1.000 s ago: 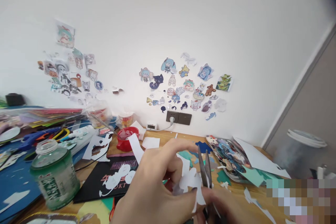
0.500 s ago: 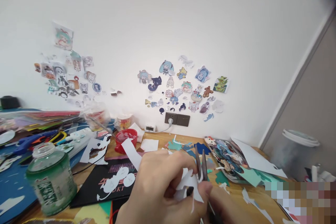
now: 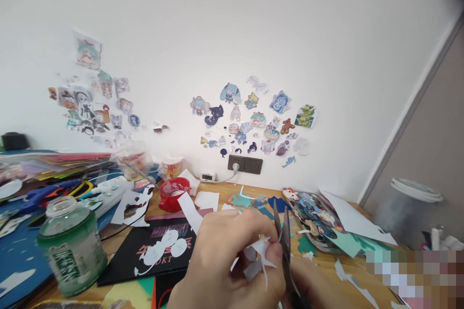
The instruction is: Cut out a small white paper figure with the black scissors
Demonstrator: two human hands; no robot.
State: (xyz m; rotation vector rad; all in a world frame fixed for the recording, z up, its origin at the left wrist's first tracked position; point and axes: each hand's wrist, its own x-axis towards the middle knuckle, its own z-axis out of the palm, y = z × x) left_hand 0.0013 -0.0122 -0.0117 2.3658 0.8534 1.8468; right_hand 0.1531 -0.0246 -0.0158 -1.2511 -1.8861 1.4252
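Observation:
My left hand (image 3: 226, 265) is low in the middle of the view, its fingers pinching a small white paper cutout (image 3: 258, 253). My right hand (image 3: 315, 287) sits at the bottom edge and grips a pair of dark scissors (image 3: 283, 231). The blades point up and away, almost together, with the paper's edge between them. Most of my right hand is hidden behind the left hand and the frame's lower edge.
A green glass jar (image 3: 70, 246) stands at the left on the wooden desk (image 3: 326, 263). A black book (image 3: 159, 246) with white scraps, a red cup (image 3: 174, 194), a sticker sheet (image 3: 315, 219) and paper offcuts lie around. Stickers cover the wall (image 3: 253, 120).
My left hand has curled tighter and turned the paper, which now looks smaller and more crumpled. The scissors stay at the paper's edge. The view shifted slightly.

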